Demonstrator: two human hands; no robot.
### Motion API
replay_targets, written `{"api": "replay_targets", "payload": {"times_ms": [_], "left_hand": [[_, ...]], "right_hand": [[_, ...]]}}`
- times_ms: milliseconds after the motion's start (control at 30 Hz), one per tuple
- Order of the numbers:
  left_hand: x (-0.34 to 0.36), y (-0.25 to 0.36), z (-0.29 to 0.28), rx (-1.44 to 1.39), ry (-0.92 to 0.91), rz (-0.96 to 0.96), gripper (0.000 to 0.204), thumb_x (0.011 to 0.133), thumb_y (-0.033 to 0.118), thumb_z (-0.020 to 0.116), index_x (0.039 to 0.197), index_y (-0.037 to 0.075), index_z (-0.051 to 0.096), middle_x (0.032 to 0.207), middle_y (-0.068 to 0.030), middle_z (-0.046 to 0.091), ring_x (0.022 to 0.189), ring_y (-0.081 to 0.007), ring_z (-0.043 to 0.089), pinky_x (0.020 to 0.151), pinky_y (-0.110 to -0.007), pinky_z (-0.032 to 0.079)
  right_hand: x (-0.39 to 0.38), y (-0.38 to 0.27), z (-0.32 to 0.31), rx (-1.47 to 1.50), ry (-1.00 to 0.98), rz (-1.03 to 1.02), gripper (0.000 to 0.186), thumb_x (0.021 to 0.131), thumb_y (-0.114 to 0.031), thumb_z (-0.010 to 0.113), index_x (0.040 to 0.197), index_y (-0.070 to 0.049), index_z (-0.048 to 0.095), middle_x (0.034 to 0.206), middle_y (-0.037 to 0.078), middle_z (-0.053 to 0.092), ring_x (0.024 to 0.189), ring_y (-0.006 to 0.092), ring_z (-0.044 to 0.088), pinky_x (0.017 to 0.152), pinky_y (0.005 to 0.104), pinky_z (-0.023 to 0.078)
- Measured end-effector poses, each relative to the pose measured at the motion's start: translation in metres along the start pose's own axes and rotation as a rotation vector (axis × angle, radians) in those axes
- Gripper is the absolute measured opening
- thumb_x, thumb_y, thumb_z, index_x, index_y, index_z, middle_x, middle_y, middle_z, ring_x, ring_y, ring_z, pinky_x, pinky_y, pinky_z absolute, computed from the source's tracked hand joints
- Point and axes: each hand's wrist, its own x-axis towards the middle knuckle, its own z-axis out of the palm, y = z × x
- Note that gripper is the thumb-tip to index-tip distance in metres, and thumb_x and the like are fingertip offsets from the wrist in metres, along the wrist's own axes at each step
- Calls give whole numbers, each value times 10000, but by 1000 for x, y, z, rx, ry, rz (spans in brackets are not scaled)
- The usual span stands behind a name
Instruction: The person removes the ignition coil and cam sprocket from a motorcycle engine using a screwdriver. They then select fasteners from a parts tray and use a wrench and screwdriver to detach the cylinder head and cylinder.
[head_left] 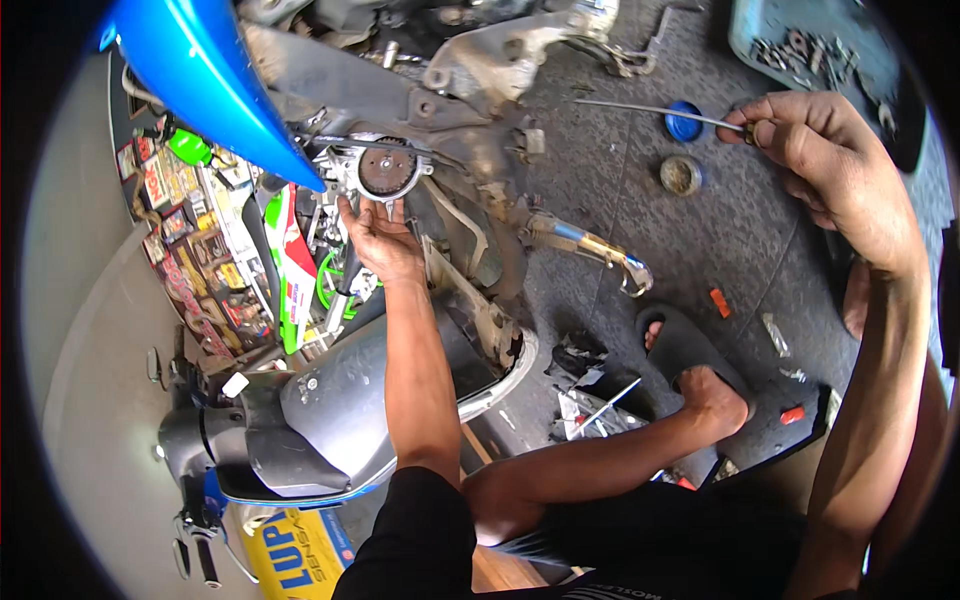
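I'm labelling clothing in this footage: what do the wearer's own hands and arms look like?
The left hand and right hand are gloveless, with no watch or bracelet visible. A plain black sleeve ends near the left elbow, leaving that forearm bare. The right forearm is bare too; its sleeve isn't clear.

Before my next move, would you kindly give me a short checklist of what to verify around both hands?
1. Thin metal tool secured: ok, pinched between the right hand's thumb and fingers.
2. Tool tip clear of the silver housing: ok, well apart from it.
3. Left hand at the housing: ok, fingers at its lower edge.
4. Left hand's hold firm: cannot tell, fingertips partly hidden.
5. Floor free of loose bits near the sandal: not ok, an orange-red piece lies beside it.
6. All small metal parts in the tray: cannot tell, many lie there, but completeness does not show.
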Motion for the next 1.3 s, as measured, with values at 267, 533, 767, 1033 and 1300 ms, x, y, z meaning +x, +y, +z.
{"api": "replay_targets", "payload": {"times_ms": [267,533,767,1033,1300], "left_hand": [[8,4,4,-5,27,-69,819,857,118,512,1557,55,91,1259,-132,584,1085,-250,628,878,-458,546],[5,9,9,4,6,-107,522,833,67,537,1332,76,385,1128,-79,640,980,-196,656,831,-447,573],[6,10,10,-1,-32,-126,565,824,65,526,1365,83,365,1141,-84,634,971,-208,662,854,-466,561],[6,10,10,-1,34,-134,596,821,58,512,1393,88,345,1120,-75,634,924,-187,655,865,-483,562],[5,11,12,7,11,-144,548,823,64,505,1362,84,410,1153,-69,622,977,-182,643,886,-482,556]], "right_hand": [[-11,-6,-25,-44,56,-86,352,875,-239,517,1047,5,703,551,-71,395,413,33,320,358,214,242],[-21,-22,-43,89,7,231,236,910,-182,580,1001,-37,742,606,-48,500,500,68,408,440,247,323],[-17,-21,-48,88,-48,245,248,910,-188,577,1011,-31,740,599,-44,495,487,67,404,430,249,313],[-14,-14,-55,165,-93,246,258,914,-191,573,1015,-20,737,579,-49,472,469,70,387,425,252,306],[-13,-11,-51,132,-87,271,270,917,-196,564,1040,-21,730,593,-49,469,484,73,389,431,257,311]]}}
